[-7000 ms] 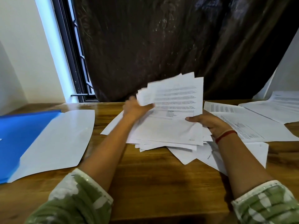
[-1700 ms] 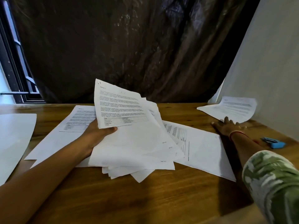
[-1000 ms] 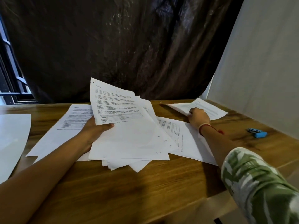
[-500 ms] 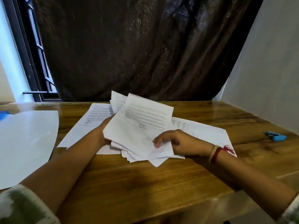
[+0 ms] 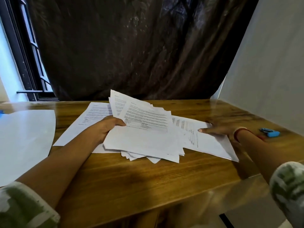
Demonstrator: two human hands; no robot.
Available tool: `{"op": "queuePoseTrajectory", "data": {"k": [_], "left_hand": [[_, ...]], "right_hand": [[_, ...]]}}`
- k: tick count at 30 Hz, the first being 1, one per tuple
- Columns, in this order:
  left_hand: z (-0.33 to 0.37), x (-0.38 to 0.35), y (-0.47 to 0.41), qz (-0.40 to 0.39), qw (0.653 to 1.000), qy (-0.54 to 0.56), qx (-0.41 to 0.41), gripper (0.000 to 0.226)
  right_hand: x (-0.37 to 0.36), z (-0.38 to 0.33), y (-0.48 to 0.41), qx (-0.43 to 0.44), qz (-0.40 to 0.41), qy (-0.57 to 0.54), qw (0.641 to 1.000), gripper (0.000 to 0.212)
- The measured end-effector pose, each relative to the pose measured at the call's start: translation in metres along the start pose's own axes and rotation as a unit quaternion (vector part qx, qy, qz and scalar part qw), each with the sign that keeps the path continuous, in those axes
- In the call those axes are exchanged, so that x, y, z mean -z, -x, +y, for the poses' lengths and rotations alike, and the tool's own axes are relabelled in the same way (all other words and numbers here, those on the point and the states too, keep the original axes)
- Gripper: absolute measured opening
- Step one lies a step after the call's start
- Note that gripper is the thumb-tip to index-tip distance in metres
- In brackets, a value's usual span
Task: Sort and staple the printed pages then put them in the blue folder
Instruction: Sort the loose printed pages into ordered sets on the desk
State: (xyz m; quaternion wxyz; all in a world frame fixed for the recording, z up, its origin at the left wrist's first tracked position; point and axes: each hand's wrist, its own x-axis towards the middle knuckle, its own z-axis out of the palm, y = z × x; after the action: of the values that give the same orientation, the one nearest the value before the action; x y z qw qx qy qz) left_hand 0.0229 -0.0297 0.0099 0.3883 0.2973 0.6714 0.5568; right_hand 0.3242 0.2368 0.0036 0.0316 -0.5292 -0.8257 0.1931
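Note:
My left hand (image 5: 105, 129) grips a loose stack of printed pages (image 5: 144, 134) at its left edge, thumb on top, holding it tilted just above the wooden table (image 5: 148, 181). My right hand (image 5: 215, 129) lies flat with straight fingers on a separate pile of printed pages (image 5: 209, 142) on the table to the right. Another printed sheet (image 5: 92, 117) lies flat behind my left hand. A small blue stapler (image 5: 270, 132) sits at the far right. Only a sliver of the blue folder (image 5: 1, 111) shows at the left edge, under a large white sheet (image 5: 24, 140).
A dark curtain (image 5: 131, 46) hangs behind the table. A window with black bars (image 5: 28, 63) is at the back left. A pale wall (image 5: 271, 71) closes the right side. The table's near edge runs diagonally at the lower right.
My right hand has let go of the stack's front and moved right onto the pile on the table. My left hand has raised the stack and tilted it.

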Motion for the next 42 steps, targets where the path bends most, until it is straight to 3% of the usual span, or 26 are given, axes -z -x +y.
{"op": "queuePoseTrajectory", "data": {"k": [6, 8, 11, 14, 18, 21, 23, 26, 28, 30, 32, 34, 37, 42], "left_hand": [[-0.002, 0.003, -0.001, 0.006, 1.000, -0.001, -0.015, 0.028], [-0.002, 0.005, -0.002, 0.008, 1.000, -0.002, -0.020, 0.027], [-0.003, 0.004, -0.002, 0.005, 1.000, 0.014, -0.019, 0.025], [-0.005, 0.004, -0.003, 0.006, 0.999, 0.026, -0.018, 0.027], [-0.007, 0.005, -0.004, 0.019, 0.997, 0.067, -0.019, 0.029], [-0.006, 0.005, -0.002, 0.026, 0.996, 0.085, -0.002, 0.027], [-0.005, 0.005, -0.003, 0.039, 0.997, 0.065, 0.005, 0.025], [-0.008, 0.007, -0.008, 0.048, 0.998, 0.035, 0.000, 0.034], [-0.013, 0.008, -0.014, 0.069, 0.997, 0.028, -0.015, 0.059], [-0.013, 0.005, -0.014, 0.113, 0.993, 0.019, -0.026, 0.087], [-0.010, 0.003, -0.011, 0.129, 0.991, 0.002, -0.036, 0.094], [-0.007, 0.002, -0.007, 0.109, 0.993, -0.025, -0.047, 0.077], [-0.001, 0.001, -0.001, 0.071, 0.997, -0.007, -0.040, 0.045], [-0.005, 0.009, -0.007, 0.082, 0.996, 0.040, -0.021, 0.031]], "right_hand": [[0.015, 0.005, -0.015, -0.004, -0.026, -0.038, 0.999, 0.096], [0.020, -0.001, -0.013, 0.008, 0.001, -0.049, 0.999, 0.094], [0.038, -0.029, 0.002, 0.043, 0.148, 0.043, 0.987, 0.055], [0.064, -0.072, 0.028, 0.059, 0.310, 0.083, 0.945, 0.029], [0.093, -0.127, 0.064, 0.144, 0.485, 0.042, 0.862, 0.023], [0.108, -0.155, 0.084, 0.218, 0.529, -0.111, 0.813, 0.022], [0.112, -0.166, 0.083, 0.233, 0.501, -0.236, 0.799, 0.017], [0.097, -0.164, 0.063, 0.203, 0.395, -0.431, 0.786, 0.020], [0.072, -0.157, 0.042, 0.160, 0.315, -0.526, 0.774, 0.016], [0.041, -0.151, 0.029, 0.096, 0.254, -0.584, 0.765, 0.029], [0.010, -0.145, 0.021, 0.034, 0.222, -0.608, 0.762, 0.035], [-0.017, -0.135, 0.011, -0.016, 0.168, -0.614, 0.771, 0.032], [-0.039, -0.128, 0.004, -0.070, 0.066, -0.546, 0.833, 0.034], [-0.031, -0.113, 0.005, -0.062, -0.071, -0.430, 0.898, 0.032]]}}
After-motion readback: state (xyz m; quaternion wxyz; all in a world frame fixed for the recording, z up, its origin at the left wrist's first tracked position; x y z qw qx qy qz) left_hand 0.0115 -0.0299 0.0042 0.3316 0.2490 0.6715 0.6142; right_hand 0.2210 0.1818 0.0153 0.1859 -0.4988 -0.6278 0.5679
